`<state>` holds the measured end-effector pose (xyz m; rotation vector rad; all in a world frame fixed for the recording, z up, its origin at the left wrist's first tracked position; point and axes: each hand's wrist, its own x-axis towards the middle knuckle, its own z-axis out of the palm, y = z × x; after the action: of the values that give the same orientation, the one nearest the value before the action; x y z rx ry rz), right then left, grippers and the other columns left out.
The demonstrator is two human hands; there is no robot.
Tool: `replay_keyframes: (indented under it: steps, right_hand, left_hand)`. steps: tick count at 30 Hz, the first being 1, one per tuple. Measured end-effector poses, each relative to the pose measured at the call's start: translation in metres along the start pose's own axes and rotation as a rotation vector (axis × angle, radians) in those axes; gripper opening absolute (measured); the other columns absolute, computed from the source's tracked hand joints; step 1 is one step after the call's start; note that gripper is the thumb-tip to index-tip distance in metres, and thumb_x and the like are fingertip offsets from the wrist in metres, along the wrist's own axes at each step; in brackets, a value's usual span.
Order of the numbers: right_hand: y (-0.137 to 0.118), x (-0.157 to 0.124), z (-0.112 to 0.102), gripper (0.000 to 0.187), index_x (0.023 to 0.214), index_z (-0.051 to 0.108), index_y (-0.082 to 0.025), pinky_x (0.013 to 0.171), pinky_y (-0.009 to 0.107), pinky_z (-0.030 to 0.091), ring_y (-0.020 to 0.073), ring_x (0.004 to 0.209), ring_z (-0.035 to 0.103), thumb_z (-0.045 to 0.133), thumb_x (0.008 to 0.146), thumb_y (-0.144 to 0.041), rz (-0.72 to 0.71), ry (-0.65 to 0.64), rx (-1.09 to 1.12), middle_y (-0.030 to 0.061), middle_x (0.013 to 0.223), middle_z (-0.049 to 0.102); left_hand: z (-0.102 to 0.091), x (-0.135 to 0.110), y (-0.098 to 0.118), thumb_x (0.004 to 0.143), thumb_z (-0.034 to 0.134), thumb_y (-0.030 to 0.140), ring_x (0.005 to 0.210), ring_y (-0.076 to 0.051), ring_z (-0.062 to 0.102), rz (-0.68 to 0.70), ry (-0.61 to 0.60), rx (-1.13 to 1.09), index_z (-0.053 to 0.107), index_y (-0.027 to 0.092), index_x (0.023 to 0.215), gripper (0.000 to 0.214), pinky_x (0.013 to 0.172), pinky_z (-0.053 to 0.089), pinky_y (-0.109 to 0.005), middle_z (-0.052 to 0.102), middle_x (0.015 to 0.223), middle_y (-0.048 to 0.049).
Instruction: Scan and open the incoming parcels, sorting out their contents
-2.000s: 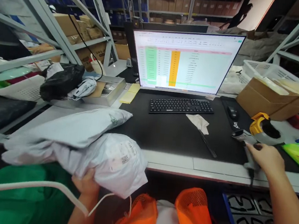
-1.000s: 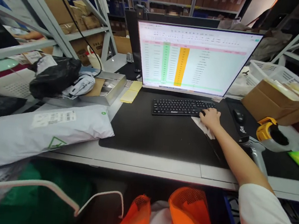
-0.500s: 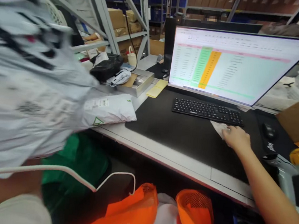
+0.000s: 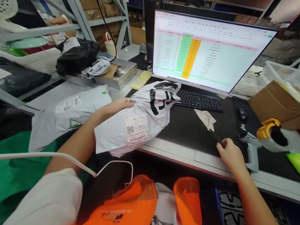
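Observation:
My left hand (image 4: 121, 106) grips the side of a white plastic mailing bag (image 4: 162, 119) with black printing and a white label. The bag is raised over the desk's front edge, and some of my left fingers are hidden by it. At the right, my right hand (image 4: 230, 153) is closed around a thin dark tool (image 4: 217, 137); its exact kind is unclear. Just beyond the tool's tip lies a crumpled whitish scrap (image 4: 205, 119) on the black desk mat (image 4: 180, 128). Left of my left arm rests another white mailing bag (image 4: 71, 105) with a label.
A monitor (image 4: 210, 54) stands behind a black keyboard (image 4: 200, 101). To the right are a mouse (image 4: 242, 114), a barcode scanner (image 4: 251, 151), a yellow tape dispenser (image 4: 268, 129) and a cardboard box (image 4: 278, 105). A black bag (image 4: 77, 57) sits at left. A white bent rod (image 4: 66, 158) crosses low in front.
My left hand has swung the white mailing bag from the far left to over the desk. My right hand has left the whitish scrap, moved nearer the desk edge and now holds the dark tool.

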<state>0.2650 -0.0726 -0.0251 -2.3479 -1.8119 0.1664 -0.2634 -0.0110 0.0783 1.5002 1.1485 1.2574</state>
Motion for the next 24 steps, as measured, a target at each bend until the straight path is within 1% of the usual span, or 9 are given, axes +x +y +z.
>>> replay_keyframes:
  steps: [2,4,7,10,12,16,19,21,24]
  right_hand:
    - [0.004,-0.006,-0.011,0.036,0.115,0.067,-0.018,0.078,0.039,0.052,0.0350,0.095,0.074,0.056,0.093,-0.044,0.030,0.038,0.106,0.0161,0.099,0.077]
    - [-0.002,-0.013,-0.023,0.040,0.118,0.068,-0.019,0.083,0.039,0.054,0.0347,0.101,0.073,0.058,0.091,-0.046,-0.032,0.082,0.240,0.0152,0.102,0.078]
    - [-0.031,-0.022,-0.041,0.049,0.122,0.071,-0.019,0.085,0.040,0.055,0.0311,0.093,0.073,0.059,0.091,-0.054,-0.210,0.104,0.417,0.0129,0.105,0.078]
    - [-0.072,-0.029,-0.056,0.051,0.125,0.075,-0.019,0.085,0.041,0.056,0.0275,0.084,0.071,0.057,0.097,-0.058,-0.368,0.103,0.511,0.0113,0.108,0.078]
    - [-0.102,-0.035,-0.064,0.050,0.131,0.075,-0.020,0.088,0.041,0.056,0.0284,0.093,0.071,0.050,0.104,-0.054,-0.516,0.145,0.514,0.0113,0.112,0.076]
    - [-0.170,-0.055,-0.079,0.051,0.144,0.071,-0.023,0.075,0.035,0.053,0.0245,0.084,0.066,0.040,0.111,-0.047,-0.838,0.242,0.347,0.0107,0.099,0.069]
    - [-0.211,-0.047,-0.095,0.047,0.146,0.070,-0.027,0.070,0.031,0.049,0.0208,0.079,0.063,0.044,0.112,-0.046,-1.051,0.297,0.220,0.0096,0.099,0.066]
    - [-0.215,-0.015,-0.110,0.042,0.144,0.071,-0.029,0.071,0.031,0.047,0.0209,0.081,0.063,0.052,0.109,-0.044,-1.036,0.338,0.160,0.0100,0.105,0.068]
    - [-0.174,0.055,-0.132,0.040,0.138,0.076,-0.024,0.077,0.035,0.045,0.0254,0.090,0.064,0.055,0.108,-0.041,-0.604,0.359,0.083,0.0143,0.109,0.071]
  left_hand:
    - [-0.029,0.009,0.000,0.059,0.095,0.070,0.069,-0.019,0.065,-0.192,-0.130,0.062,0.074,0.005,0.095,0.077,0.063,0.058,-0.028,0.072,0.076,-0.0018]
    - [-0.058,0.014,0.010,0.068,0.088,0.075,0.077,-0.017,0.064,-0.276,-0.158,0.204,0.072,0.003,0.102,0.082,0.068,0.056,-0.023,0.074,0.080,0.0003]
    - [-0.078,0.014,0.036,0.085,0.081,0.061,0.079,-0.013,0.059,-0.177,-0.153,0.535,0.075,0.005,0.101,0.059,0.066,0.046,-0.015,0.075,0.083,0.0035]
    - [-0.065,0.002,0.064,0.090,0.080,0.041,0.066,-0.011,0.045,0.070,-0.094,0.752,0.072,0.012,0.075,0.034,0.059,0.032,-0.017,0.061,0.063,0.0051]
    - [-0.047,-0.010,0.077,0.090,0.077,0.037,0.061,-0.014,0.037,0.235,-0.023,0.761,0.058,0.018,0.059,0.041,0.059,0.029,-0.023,0.048,0.056,0.0032]
    - [-0.014,-0.033,0.093,0.094,0.063,0.041,0.059,-0.019,0.036,0.411,-0.023,0.888,0.047,0.023,0.061,0.041,0.063,0.029,-0.032,0.044,0.059,-0.0006]
    - [-0.001,-0.047,0.106,0.099,0.048,0.041,0.060,-0.022,0.040,0.527,-0.151,1.059,0.043,0.024,0.066,0.037,0.064,0.029,-0.035,0.046,0.062,-0.0027]
    - [0.000,-0.055,0.113,0.102,0.041,0.039,0.062,-0.022,0.045,0.579,-0.264,1.119,0.042,0.024,0.069,0.036,0.065,0.032,-0.035,0.049,0.064,-0.0035]
    - [-0.010,-0.062,0.115,0.104,0.036,0.038,0.062,-0.022,0.049,0.612,-0.321,1.150,0.041,0.024,0.069,0.037,0.065,0.036,-0.035,0.052,0.064,-0.0041]
